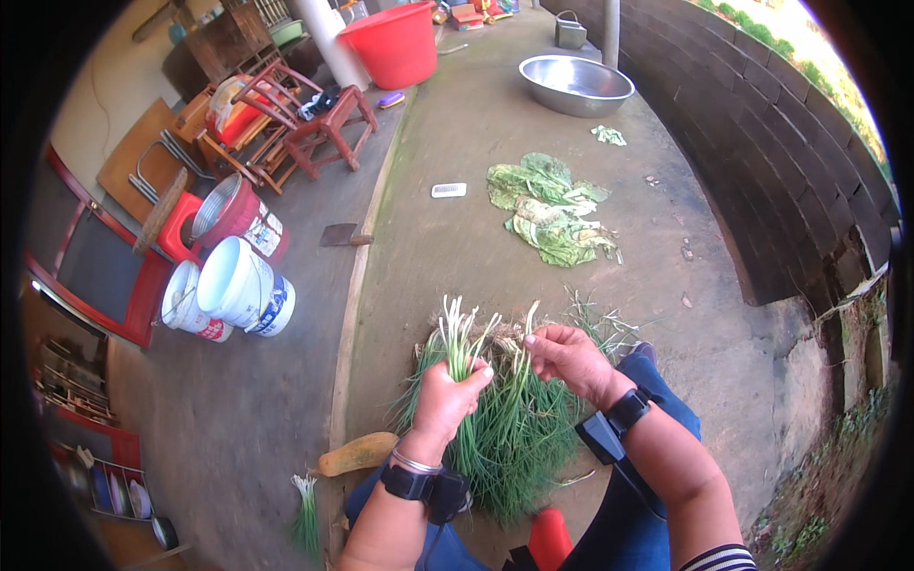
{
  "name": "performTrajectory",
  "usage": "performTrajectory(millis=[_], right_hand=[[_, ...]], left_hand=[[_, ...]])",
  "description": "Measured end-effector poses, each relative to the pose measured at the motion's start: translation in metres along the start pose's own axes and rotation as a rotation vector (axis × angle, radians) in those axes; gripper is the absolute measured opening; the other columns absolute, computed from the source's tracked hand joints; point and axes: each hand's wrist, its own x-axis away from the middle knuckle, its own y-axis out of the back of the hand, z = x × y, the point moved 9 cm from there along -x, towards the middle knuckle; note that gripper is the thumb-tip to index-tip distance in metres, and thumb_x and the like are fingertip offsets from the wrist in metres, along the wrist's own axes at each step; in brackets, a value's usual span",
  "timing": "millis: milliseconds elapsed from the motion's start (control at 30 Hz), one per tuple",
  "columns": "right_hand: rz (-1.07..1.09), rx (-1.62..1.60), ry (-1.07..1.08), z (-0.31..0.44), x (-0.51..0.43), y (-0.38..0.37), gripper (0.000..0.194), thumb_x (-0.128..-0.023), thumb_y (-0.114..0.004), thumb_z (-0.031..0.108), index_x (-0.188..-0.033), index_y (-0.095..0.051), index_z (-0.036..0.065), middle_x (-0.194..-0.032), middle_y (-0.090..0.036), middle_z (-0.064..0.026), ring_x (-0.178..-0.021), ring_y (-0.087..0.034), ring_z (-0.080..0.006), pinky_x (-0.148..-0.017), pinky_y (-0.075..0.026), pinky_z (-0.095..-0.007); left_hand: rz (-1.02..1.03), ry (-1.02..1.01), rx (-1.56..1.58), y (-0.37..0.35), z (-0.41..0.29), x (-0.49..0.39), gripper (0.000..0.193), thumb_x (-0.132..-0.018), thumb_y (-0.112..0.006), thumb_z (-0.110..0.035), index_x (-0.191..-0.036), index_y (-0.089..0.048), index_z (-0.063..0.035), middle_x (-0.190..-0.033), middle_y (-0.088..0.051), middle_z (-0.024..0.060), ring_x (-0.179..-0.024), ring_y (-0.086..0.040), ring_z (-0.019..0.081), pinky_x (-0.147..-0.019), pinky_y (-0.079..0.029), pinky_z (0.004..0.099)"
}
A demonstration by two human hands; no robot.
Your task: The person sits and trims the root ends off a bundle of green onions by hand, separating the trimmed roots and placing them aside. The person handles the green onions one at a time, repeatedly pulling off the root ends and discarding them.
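Observation:
My left hand (446, 403) grips a bundle of spring onions (455, 335), pale stem ends up and green leaves hanging down. Close to its right, my right hand (575, 362) pinches a single spring onion stalk (530, 327) between thumb and fingers. Under both hands lies a large heap of spring onions (525, 442), its roots (510, 332) towards the far side. Loose green scraps (603, 325) are strewn beyond my right hand. On the floor at lower left rests a small bunch of spring onions (305, 510) with white ends, near an orange-yellow squash (357, 454).
A cleaver (340, 235) lies by the concrete step edge (355, 307). Cabbage leaves (557, 214), a white grater-like object (448, 190) and a steel basin (577, 100) are farther ahead. Plastic buckets (246, 292) and a wooden chair (332, 128) stand left; a block wall (757, 128) runs right.

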Motion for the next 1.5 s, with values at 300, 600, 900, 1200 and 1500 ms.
performTrajectory(millis=[300,600,900,1200,1500], right_hand=[[-0.005,-0.106,-0.018,-0.021,0.008,-0.016,0.015,-0.090,-0.065,0.017,-0.085,-0.061,0.004,-0.072,-0.064,-0.0017,-0.059,-0.060,-0.0082,-0.052,-0.048,-0.0200],[-0.261,-0.144,0.070,-0.017,0.003,0.034,0.011,-0.094,-0.053,0.017,-0.089,-0.049,0.007,-0.066,-0.046,0.0014,-0.053,-0.049,-0.0128,-0.048,-0.044,-0.0270],[-0.276,-0.021,0.056,0.014,0.012,0.044,0.013,-0.090,-0.066,0.018,-0.090,-0.064,0.006,-0.063,-0.055,0.0043,-0.048,-0.044,-0.0040,-0.041,-0.035,-0.0202],[0.092,0.059,0.048,-0.010,0.007,-0.013,0.012,-0.089,-0.067,0.017,-0.089,-0.067,0.005,-0.073,-0.063,0.0030,-0.055,-0.047,-0.0021,-0.049,-0.039,-0.0183],[-0.073,0.006,-0.023,-0.003,0.007,0.010,0.016,-0.090,-0.065,0.018,-0.093,-0.065,0.003,-0.074,-0.063,0.0003,-0.054,-0.051,-0.0043,-0.048,-0.040,-0.0185]], left_hand=[[0.102,-0.011,-0.253,-0.016,0.015,-0.006,0.012,-0.082,-0.072,-0.011,-0.089,-0.065,-0.0039,-0.070,-0.060,-0.0019,-0.059,-0.050,0.0026,-0.049,-0.040,0.0200],[0.173,0.219,0.177,-0.013,0.018,-0.018,0.009,-0.088,-0.064,-0.009,-0.094,-0.060,-0.0036,-0.079,-0.060,0.0026,-0.055,-0.044,0.0042,-0.044,-0.033,0.0193],[0.306,0.280,0.212,-0.025,0.014,-0.016,0.010,-0.090,-0.062,-0.013,-0.094,-0.061,-0.0035,-0.081,-0.061,0.0028,-0.057,-0.045,0.0047,-0.043,-0.033,0.0188],[0.320,0.312,0.212,-0.041,0.022,-0.018,0.011,-0.091,-0.062,-0.013,-0.097,-0.060,-0.0049,-0.082,-0.060,0.0031,-0.054,-0.043,0.0047,-0.045,-0.034,0.0184],[0.300,0.312,0.220,-0.035,0.021,-0.019,0.010,-0.090,-0.062,-0.014,-0.095,-0.060,-0.0054,-0.081,-0.060,0.0018,-0.053,-0.042,0.0042,-0.046,-0.034,0.0183]])
